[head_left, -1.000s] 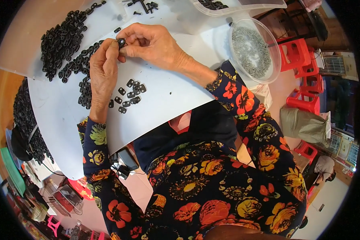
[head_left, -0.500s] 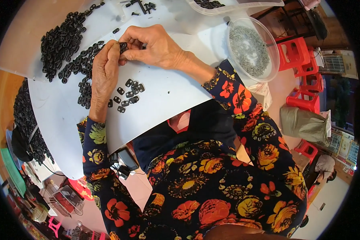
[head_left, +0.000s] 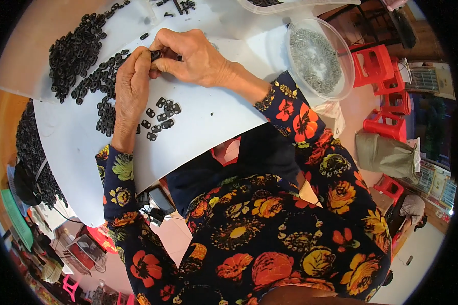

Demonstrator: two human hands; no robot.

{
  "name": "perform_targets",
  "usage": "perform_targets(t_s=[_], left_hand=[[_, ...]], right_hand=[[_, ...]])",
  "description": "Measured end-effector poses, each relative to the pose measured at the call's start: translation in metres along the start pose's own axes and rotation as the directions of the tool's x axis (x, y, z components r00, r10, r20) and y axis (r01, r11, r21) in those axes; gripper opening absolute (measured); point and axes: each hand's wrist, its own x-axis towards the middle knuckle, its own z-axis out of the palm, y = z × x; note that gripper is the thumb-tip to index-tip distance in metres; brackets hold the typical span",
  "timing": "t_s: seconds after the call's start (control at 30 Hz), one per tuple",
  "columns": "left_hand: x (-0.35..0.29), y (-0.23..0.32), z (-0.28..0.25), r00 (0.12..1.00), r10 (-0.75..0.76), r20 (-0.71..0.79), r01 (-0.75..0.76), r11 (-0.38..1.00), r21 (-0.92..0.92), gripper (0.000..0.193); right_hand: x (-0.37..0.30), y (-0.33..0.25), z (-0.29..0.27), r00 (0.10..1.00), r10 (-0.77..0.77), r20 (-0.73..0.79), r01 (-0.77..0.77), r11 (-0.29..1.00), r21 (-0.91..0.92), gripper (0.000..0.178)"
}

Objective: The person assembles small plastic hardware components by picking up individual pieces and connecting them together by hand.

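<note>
My left hand (head_left: 131,86) and my right hand (head_left: 198,60) meet over the white table (head_left: 198,114). Between their fingertips is a small black plastic cord lock (head_left: 155,54), partly covered by the fingers. The left thumb and index finger pinch its left side, while the right fingers curl around the other. Right of my left wrist lies a loose group of two-holed black cord locks (head_left: 160,118). More small black oval pieces (head_left: 106,114) spread beneath and left of my left hand, running up to a dense black heap (head_left: 76,51).
A round clear tub (head_left: 349,84) of tiny silvery springs stands at the table's right. Black rod-shaped pieces (head_left: 180,7) lie at the far edge, beside a clear tray (head_left: 290,8). Red stools (head_left: 371,66) and a grey-green sack (head_left: 384,155) stand on the floor to the right.
Both hands stay together on the cord lock, with only slight finger movement. The whole view has shifted a little; the pieces on the table keep their places.
</note>
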Motion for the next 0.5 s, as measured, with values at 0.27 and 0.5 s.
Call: perform_targets(t_s=[0.27, 0.5], left_hand=[[-0.0025, 0.002, 0.0059, 0.998, -0.062, 0.029, 0.065, 0.99, -0.128, 0.028], [-0.0042, -0.0018, 0.0072, 0.998, -0.062, 0.03, 0.066, 0.987, -0.146, 0.029]], right_hand=[[-0.0026, 0.0062, -0.0026, 0.997, -0.068, 0.034, 0.07, 0.994, -0.085, 0.021], [-0.0009, 0.0053, -0.004, 0.995, -0.088, 0.038, 0.089, 0.995, -0.037, 0.022]])
